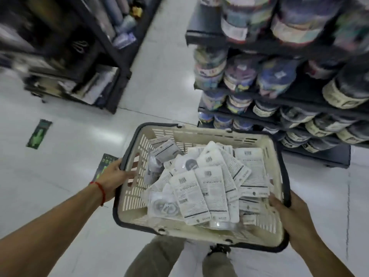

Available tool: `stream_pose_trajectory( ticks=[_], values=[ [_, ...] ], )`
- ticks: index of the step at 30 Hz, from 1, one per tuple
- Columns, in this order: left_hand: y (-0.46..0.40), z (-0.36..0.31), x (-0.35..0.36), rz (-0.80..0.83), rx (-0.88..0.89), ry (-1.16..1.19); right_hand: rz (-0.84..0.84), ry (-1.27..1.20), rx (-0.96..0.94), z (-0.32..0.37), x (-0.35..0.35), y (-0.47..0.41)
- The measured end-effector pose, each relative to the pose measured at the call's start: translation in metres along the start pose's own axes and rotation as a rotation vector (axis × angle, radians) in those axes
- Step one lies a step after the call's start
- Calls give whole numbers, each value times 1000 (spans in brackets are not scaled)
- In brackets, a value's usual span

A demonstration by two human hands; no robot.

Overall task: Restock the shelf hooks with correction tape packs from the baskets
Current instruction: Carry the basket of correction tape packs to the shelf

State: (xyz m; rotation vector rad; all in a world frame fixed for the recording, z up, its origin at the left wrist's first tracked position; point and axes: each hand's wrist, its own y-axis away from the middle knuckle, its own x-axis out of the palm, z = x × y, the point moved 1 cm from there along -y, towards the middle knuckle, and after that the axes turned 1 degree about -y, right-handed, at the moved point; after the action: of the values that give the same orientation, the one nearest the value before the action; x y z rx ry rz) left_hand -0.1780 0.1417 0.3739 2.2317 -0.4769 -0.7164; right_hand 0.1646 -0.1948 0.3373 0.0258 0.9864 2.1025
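Observation:
I hold a cream plastic basket (131, 200) with a dark rim in front of my body, above the floor. Several white correction tape packs (201, 184) lie heaped inside it, mostly back side up with barcodes showing. My left hand (114, 176) grips the basket's left rim, thumb on top and fingers inside. My right hand (287, 214) grips the right rim near the near corner, with the thumb over the edge. No shelf hooks are in sight.
A dark shelf unit (289, 102) stacked with round tubs stands at the right. Another dark shelving unit (83, 62) with paper goods is at the left. A white tiled aisle (159, 76) runs between them. Green arrow stickers (39, 134) mark the floor. My legs show below the basket.

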Motion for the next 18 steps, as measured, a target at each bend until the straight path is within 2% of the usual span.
stream_pose_trajectory(
  ticks=[3, 7, 14, 18],
  values=[
    [28, -21, -78, -93, 45, 84, 44, 49, -50, 77, 49, 23],
    [22, -41, -169, -171, 83, 194, 69, 82, -114, 166, 132, 31],
    [-61, -102, -308, -142, 118, 245, 21, 63, -162, 277, 274, 20],
    [-118, -160, -358, -108, 127, 222, -14, 2, -158, 331, 335, 0]
  ],
)
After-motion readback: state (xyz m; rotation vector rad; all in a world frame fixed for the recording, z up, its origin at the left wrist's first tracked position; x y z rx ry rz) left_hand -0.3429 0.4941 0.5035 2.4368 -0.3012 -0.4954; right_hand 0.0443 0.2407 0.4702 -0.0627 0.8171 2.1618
